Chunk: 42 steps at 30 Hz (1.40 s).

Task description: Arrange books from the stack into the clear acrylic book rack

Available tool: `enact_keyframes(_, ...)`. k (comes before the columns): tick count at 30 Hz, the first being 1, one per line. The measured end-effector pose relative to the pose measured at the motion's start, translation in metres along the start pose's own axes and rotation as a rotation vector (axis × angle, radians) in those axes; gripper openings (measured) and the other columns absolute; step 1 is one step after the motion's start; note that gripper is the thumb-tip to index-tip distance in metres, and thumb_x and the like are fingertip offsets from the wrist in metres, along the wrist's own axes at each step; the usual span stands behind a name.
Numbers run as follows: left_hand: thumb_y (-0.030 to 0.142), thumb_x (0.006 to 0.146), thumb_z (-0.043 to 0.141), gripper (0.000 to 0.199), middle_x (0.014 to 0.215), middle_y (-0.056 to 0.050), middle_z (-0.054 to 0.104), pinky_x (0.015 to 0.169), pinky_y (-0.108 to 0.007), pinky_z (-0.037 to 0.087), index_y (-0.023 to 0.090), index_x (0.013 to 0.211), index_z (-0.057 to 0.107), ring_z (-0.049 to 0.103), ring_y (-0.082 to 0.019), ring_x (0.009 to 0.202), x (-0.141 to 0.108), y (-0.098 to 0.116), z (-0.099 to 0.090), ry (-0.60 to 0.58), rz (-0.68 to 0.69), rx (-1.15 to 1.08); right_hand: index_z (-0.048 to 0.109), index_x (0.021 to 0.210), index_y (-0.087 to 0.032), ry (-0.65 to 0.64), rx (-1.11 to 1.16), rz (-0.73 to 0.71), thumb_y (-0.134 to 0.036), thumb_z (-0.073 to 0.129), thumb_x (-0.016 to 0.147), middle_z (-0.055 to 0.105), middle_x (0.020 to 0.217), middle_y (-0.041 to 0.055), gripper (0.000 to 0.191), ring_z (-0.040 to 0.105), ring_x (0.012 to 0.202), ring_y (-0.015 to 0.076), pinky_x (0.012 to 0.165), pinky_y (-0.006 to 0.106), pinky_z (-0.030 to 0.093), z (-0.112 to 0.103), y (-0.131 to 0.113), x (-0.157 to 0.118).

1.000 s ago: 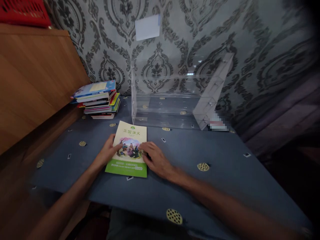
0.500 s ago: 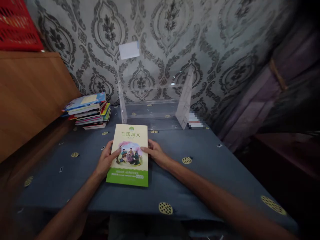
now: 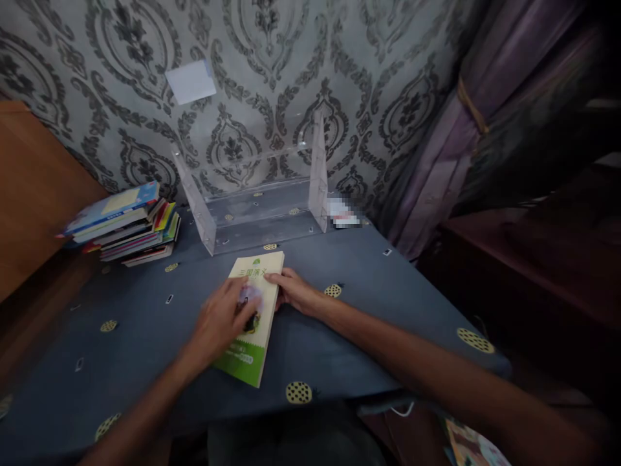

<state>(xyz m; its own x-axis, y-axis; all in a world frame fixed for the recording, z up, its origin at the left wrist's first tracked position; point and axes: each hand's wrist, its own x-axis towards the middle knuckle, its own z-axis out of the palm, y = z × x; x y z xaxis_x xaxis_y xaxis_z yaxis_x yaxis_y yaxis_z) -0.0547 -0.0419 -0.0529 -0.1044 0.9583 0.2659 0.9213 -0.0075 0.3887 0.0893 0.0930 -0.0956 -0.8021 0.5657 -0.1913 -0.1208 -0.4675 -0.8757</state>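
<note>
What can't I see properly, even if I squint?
Picture on the book: head view, partly under the left hand.
Some right hand fingertips: head view, behind the book.
Titles on stacked books: head view, too small.
Pale thing by clear stand: head view, blurred into squares.
Colourful thing: head view, cut off by bottom edge.

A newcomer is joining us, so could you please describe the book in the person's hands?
On the blue pineapple-print tablecloth, find the clear rack. In front of it, the left hand rests on the paperback and the right hand grips its edge. Unlike the stacked books, it lies apart, cream-covered with a green bottom band.
</note>
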Motion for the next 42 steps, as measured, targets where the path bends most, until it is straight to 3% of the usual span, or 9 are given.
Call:
enact_keyframes(6,0.050,0.091,0.057,0.047,0.104,-0.017,0.073,0.073,-0.041,0.050,0.016,0.123,0.057,0.070,-0.035,0.090,0.006,0.043,0.004,-0.182,-0.056,0.226,0.069,0.089,-0.012,-0.066,0.014,0.066,-0.054,0.050,0.100,0.072,0.071,0.0068,0.048,0.067,0.059,0.0147,0.048,0.020,0.054,0.001,-0.003,-0.003)
enact_keyframes(11,0.041,0.093,0.052,0.024,0.087,-0.010,0.073,0.065,-0.033,0.042,0.020,0.102,0.061,0.069,-0.029,0.076,0.013,0.048,-0.003,-0.221,-0.046,0.242,0.069,0.096,-0.014,-0.123,0.044,0.090,-0.060,0.040,0.103,0.072,0.074,0.0066,0.055,0.067,0.059,0.0152,0.048,0.021,0.054,-0.001,-0.005,-0.001)
enact_keyframes(16,0.034,0.096,0.041,0.026,0.078,-0.005,0.073,0.062,-0.031,0.039,0.022,0.101,0.064,0.068,-0.024,0.068,0.017,0.042,-0.016,-0.245,-0.023,0.099,0.069,0.099,-0.014,-0.173,0.083,0.092,-0.061,0.035,0.104,0.072,0.074,0.0070,0.058,0.067,0.061,0.0148,0.054,0.023,0.057,-0.004,-0.007,-0.002)
enact_keyframes(22,0.034,0.098,0.038,0.034,0.092,-0.009,0.076,0.066,-0.034,0.044,0.021,0.112,0.065,0.072,-0.028,0.078,0.016,0.043,-0.012,-0.236,-0.027,0.153,0.070,0.095,-0.013,-0.164,0.112,0.076,-0.063,0.041,0.101,0.073,0.076,0.0077,0.059,0.067,0.061,0.0142,0.056,0.023,0.057,-0.004,-0.005,-0.003)
enact_keyframes(26,0.043,0.099,0.041,0.036,0.107,-0.014,0.075,0.067,-0.037,0.047,0.020,0.114,0.065,0.072,-0.033,0.088,0.008,0.045,-0.001,-0.176,-0.022,0.318,0.071,0.097,-0.012,-0.171,0.094,0.034,-0.050,0.068,0.091,0.075,0.085,0.0079,0.038,0.068,0.067,0.0135,0.060,0.021,0.057,-0.006,-0.002,-0.002)
enact_keyframes(31,0.046,0.100,0.042,0.039,0.122,-0.014,0.069,0.072,-0.037,0.051,0.022,0.123,0.062,0.067,-0.034,0.107,0.010,0.007,-0.008,-0.046,-0.100,0.303,0.070,0.101,-0.013,-0.133,0.101,-0.011,-0.031,0.081,0.078,0.077,0.100,0.0098,0.031,0.072,0.081,0.0174,0.072,0.028,0.060,-0.009,0.002,-0.002)
enact_keyframes(34,0.049,0.095,0.049,0.051,0.133,-0.019,0.063,0.087,-0.045,0.052,0.017,0.134,0.055,0.061,-0.036,0.119,0.014,-0.030,-0.011,0.054,-0.265,0.103,0.070,0.101,-0.015,-0.128,0.129,-0.011,-0.032,0.084,0.075,0.077,0.104,0.0100,0.034,0.073,0.086,0.0183,0.079,0.031,0.059,-0.009,0.002,-0.002)
enact_keyframes(37,0.057,0.088,0.058,0.062,0.123,-0.016,0.070,0.093,-0.046,0.052,0.016,0.134,0.054,0.067,-0.034,0.110,0.017,-0.050,-0.007,0.012,-0.382,-0.437,0.071,0.101,-0.016,-0.134,0.174,-0.024,-0.036,0.088,0.069,0.077,0.106,0.0089,0.041,0.073,0.090,0.0198,0.086,0.034,0.058,-0.007,0.001,-0.003)
enact_keyframes(42,0.054,0.066,0.083,0.064,0.101,-0.013,0.077,0.082,-0.041,0.058,0.014,0.111,0.062,0.073,-0.033,0.095,0.027,-0.033,-0.001,0.043,-0.621,-1.235,0.072,0.100,-0.015,-0.108,0.276,-0.027,-0.044,0.092,0.063,0.078,0.104,0.0097,0.051,0.073,0.095,0.0230,0.098,0.039,0.053,-0.010,-0.006,-0.003)
